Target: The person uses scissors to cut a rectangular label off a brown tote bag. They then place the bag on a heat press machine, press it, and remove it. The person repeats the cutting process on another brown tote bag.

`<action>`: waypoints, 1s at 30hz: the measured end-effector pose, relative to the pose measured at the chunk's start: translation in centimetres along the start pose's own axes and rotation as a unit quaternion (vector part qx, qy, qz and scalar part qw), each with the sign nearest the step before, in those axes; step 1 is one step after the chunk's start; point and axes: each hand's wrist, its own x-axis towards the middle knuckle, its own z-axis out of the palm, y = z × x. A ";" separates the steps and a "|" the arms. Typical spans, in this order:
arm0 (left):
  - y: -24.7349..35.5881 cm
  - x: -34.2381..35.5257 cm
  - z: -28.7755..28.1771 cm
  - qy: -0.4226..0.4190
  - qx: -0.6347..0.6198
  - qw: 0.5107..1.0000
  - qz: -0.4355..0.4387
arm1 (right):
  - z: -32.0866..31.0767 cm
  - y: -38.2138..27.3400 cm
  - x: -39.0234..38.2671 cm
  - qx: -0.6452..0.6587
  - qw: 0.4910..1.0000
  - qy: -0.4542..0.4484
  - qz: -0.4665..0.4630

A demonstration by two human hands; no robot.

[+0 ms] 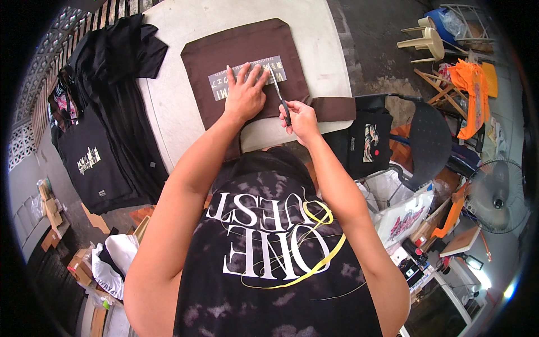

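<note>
Presses left hand (246, 96) flat, fingers spread, on gray panel (219, 85) of pale upside-down Japanese and Latin lettering, atop brown cloth (244, 46) on white table (327, 59). Grips slim dark-handled tool (286, 112) in curled right hand (301, 121), tip over panel. Shows table past cloth's far and right edges.

Pale lettering (222, 94) marks the grey panel (215, 80) on brown cloth (241, 42), white capitals (251, 255) the black shirt (241, 309).

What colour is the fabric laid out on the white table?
The fabric is dark brown, apart from its grey panel; head view.
</note>
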 end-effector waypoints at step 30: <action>-1.4 1.1 0.3 -0.018 -0.008 0.999 0.035 | 1.5 1.6 4.3 -0.114 0.990 0.051 -0.071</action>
